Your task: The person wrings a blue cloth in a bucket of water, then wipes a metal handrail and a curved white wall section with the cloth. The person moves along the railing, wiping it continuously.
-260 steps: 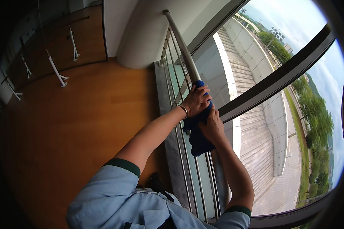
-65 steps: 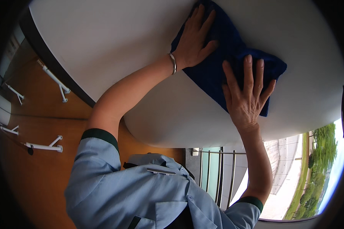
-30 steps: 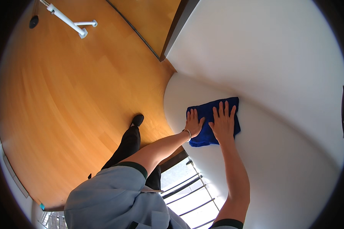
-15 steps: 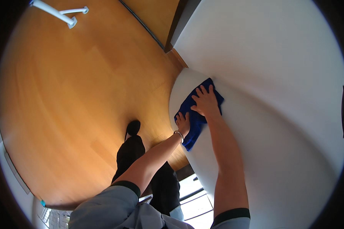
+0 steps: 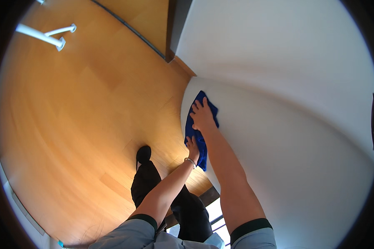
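A dark blue cloth (image 5: 202, 146) lies spread along the left edge of a smooth white surface (image 5: 270, 166). My right hand (image 5: 203, 116) rests flat on its upper part, the fingers stretched and apart. Lower down, close to the edge, my left hand (image 5: 193, 148) presses on the cloth with its fingers extended. A light bracelet (image 5: 190, 161) circles my left wrist. Neither hand is closed around the fabric, and part of it is hidden beneath my palms and fingers.
To the left, a wood-toned floor (image 5: 87, 116) stretches below the white surface. My black shoe (image 5: 143, 154) stands on it. White metal legs (image 5: 41, 36) show at the upper left. A dark post (image 5: 173, 31) meets the white wall (image 5: 278, 45) at the far end.
Both hands and the cloth have moved left, toward the edge of the white surface, and slightly nearer to me. The view has shifted as well.
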### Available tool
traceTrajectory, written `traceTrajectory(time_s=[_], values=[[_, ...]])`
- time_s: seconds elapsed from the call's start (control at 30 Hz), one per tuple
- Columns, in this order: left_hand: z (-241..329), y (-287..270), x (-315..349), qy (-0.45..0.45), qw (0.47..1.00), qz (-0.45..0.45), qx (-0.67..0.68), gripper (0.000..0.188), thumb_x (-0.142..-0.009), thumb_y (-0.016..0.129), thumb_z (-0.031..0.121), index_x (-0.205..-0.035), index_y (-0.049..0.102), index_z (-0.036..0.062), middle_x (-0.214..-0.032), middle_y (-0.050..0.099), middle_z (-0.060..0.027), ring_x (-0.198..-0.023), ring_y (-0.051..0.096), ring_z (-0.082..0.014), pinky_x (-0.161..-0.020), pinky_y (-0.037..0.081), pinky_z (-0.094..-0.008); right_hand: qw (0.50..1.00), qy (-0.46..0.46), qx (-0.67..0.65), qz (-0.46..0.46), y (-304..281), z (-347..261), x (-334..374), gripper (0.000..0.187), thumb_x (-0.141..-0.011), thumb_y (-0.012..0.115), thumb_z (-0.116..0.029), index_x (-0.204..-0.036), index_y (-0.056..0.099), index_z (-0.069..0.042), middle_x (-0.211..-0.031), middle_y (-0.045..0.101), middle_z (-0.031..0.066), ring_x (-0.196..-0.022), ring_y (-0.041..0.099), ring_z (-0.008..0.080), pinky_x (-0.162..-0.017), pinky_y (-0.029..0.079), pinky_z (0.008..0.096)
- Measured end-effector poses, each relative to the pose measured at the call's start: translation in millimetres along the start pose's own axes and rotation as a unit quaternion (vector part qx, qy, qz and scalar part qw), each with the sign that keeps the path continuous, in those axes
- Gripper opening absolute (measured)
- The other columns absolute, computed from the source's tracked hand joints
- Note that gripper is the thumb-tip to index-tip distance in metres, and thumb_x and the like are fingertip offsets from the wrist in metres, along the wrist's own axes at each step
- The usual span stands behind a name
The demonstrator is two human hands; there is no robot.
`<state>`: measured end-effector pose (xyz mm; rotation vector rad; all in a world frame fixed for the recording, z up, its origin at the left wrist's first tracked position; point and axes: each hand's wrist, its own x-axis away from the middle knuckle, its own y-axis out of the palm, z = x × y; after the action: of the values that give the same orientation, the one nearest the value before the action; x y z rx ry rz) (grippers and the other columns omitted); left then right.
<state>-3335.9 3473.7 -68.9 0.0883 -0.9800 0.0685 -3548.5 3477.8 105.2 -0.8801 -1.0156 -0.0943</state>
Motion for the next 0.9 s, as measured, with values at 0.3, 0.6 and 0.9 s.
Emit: traceTrajectory(time_s=[0.3,0.6,0.9], values=[[15,-4,168,0.107,0.979,-0.166,0.046,0.071,-0.1,0.022,0.052,-0.151,0.0,0.0076,-0.156,-0.005,-0.0221,-0.144,-0.003,-0.0379,-0.117,0.003,-0.0446,0.996,0.048,0.056,0.044,-41,-38,214,0.05,-0.089,0.05,-0.034,-0.135,0.052,-0.015,-0.15,0.036,0.0092,-0.142,0.022,0.0318,-0.114,0.005,0.0603],[132,-14,419,0.428,0.856,-0.285,-0.053,0.094,-0.092,0.06,0.037,-0.15,-0.01,0.0102,-0.155,-0.007,-0.0201,-0.144,0.001,-0.0336,-0.117,0.003,-0.0441,0.954,0.286,-0.016,0.087,-141,-94,498,0.052,-0.09,0.051,-0.03,-0.138,0.047,-0.011,-0.154,0.027,0.0049,-0.146,0.011,0.0253,-0.115,-0.001,0.0519],[342,21,616,0.808,0.498,-0.257,-0.181,0.075,-0.097,0.035,0.052,-0.151,-0.002,0.0147,-0.153,-0.002,-0.0286,-0.139,0.006,-0.0517,-0.109,0.01,-0.0629,0.694,0.62,-0.031,0.366,-181,-130,722,0.054,-0.087,0.054,-0.026,-0.14,0.045,-0.017,-0.152,0.031,0.0007,-0.142,0.024,0.0182,-0.113,0.013,0.0459]])
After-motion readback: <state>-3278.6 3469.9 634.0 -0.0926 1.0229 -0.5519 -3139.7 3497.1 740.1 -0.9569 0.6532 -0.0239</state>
